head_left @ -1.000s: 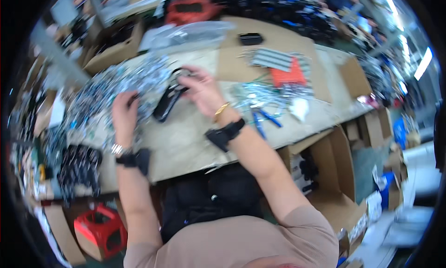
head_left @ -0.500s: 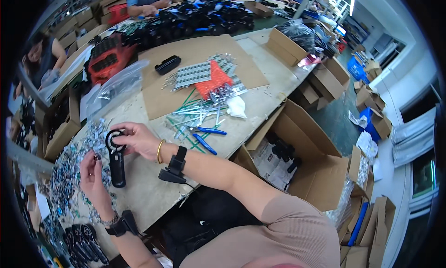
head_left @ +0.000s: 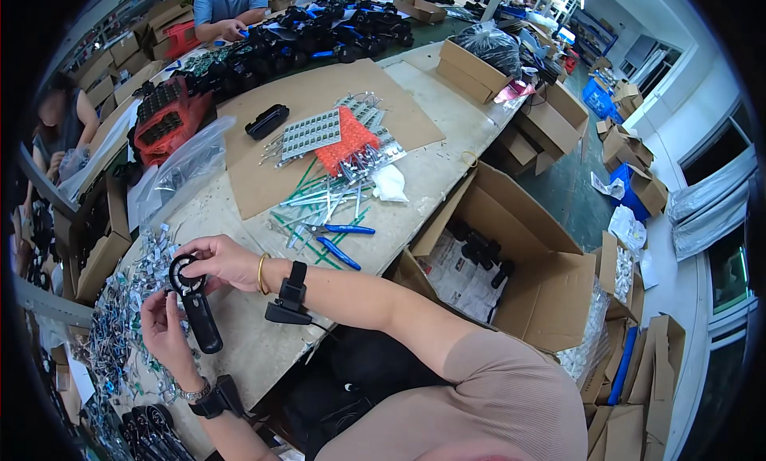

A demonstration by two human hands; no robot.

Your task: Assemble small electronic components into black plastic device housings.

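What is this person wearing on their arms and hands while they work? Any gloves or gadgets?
No gloves: both hands are bare. The right hand has a thin gold bangle at the wrist, then a black strap with a small black device clipped on and a thin cable trailing from it. The left hand has a metal bracelet and a similar black strapped device. The short sleeve is beige-pink.

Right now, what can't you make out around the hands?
Head view only:
- Black part: its ring end is half covered by the right hand.
- Left hand grip: palm side hidden.
- Small metal pieces: too small, fisheye-blurred.
- Open box: contents dark, unclear.
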